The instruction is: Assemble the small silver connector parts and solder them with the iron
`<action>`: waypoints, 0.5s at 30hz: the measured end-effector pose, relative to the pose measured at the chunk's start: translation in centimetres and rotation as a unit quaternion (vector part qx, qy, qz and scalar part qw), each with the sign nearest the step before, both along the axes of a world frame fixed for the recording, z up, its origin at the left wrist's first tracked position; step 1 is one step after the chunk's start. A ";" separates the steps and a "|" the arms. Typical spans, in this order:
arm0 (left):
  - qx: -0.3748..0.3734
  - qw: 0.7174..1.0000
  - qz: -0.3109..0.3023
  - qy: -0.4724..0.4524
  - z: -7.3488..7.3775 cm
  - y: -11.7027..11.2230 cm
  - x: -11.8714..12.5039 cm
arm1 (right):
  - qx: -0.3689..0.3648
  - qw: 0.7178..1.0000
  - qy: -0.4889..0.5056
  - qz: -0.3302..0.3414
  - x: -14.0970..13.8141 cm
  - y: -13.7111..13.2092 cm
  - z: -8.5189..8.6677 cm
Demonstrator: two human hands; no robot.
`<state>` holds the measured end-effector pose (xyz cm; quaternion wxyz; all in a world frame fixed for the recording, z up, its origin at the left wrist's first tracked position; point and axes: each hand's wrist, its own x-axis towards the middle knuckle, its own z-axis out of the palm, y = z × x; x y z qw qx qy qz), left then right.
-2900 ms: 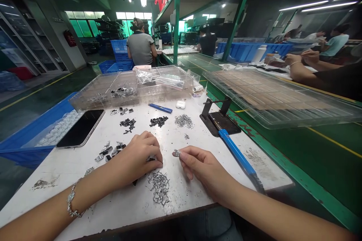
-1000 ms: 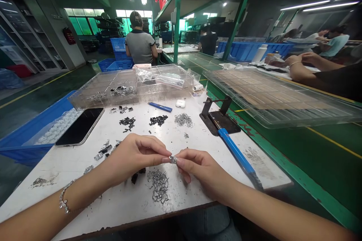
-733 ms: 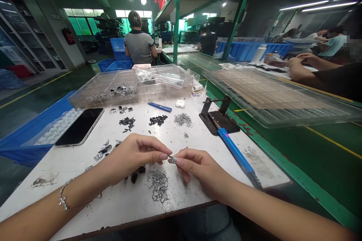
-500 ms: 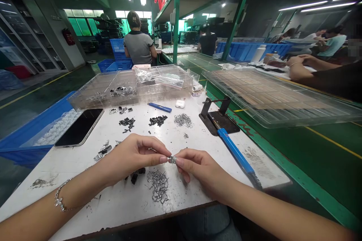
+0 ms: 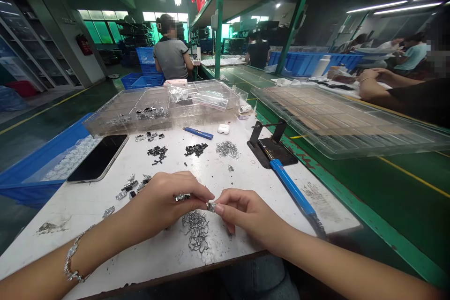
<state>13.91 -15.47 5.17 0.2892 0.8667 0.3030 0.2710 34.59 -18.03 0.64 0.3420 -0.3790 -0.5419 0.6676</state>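
My left hand and my right hand meet fingertip to fingertip just above the white table. Between them they pinch a small silver metal part. A second small metal piece shows under my left fingers. Right below the hands lies a pile of silver wire clips. More small metal and black parts lie to the left of my left hand. A bracelet is on my left wrist.
A phone lies at the left, a blue-handled tool on a black stand at the right. Heaps of black parts and springs sit mid-table. Clear trays, a larger clear tray, a blue bin. Other people work behind.
My left hand came up from the table to meet my right hand at the silver part. Since then both hands have sunk a little toward the wire pile.
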 end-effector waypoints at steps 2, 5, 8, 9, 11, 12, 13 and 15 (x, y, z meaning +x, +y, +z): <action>0.001 1.000 0.000 0.000 0.1 -0.1 0.0 | 0.002 1.000 -0.006 0.000 0.0 -0.1 0.1; -0.006 1.000 -0.007 0.008 0.3 -0.2 0.0 | 0.005 1.000 -0.008 0.003 -0.1 -0.2 0.1; -0.010 1.000 -0.022 0.014 0.3 -0.2 0.0 | 0.005 1.000 -0.008 0.007 -0.1 -0.3 0.1; -0.009 1.000 -0.024 0.015 0.3 -0.2 0.1 | 0.004 1.000 -0.009 0.008 -0.1 -0.3 0.1; 0.003 1.000 -0.022 0.015 0.2 -0.3 0.2 | 0.001 1.000 -0.010 0.007 -0.1 -0.3 0.2; 0.012 1.000 -0.019 0.015 0.1 -0.3 0.2 | 0.000 1.000 -0.010 0.006 -0.1 -0.3 0.2; 0.022 1.000 -0.015 0.014 0.1 -0.3 0.3 | 0.000 1.000 -0.011 0.006 -0.1 -0.3 0.2; 0.044 0.999 -0.002 0.014 0.0 -0.3 0.4 | 0.002 1.000 -0.011 0.005 -0.1 -0.2 0.2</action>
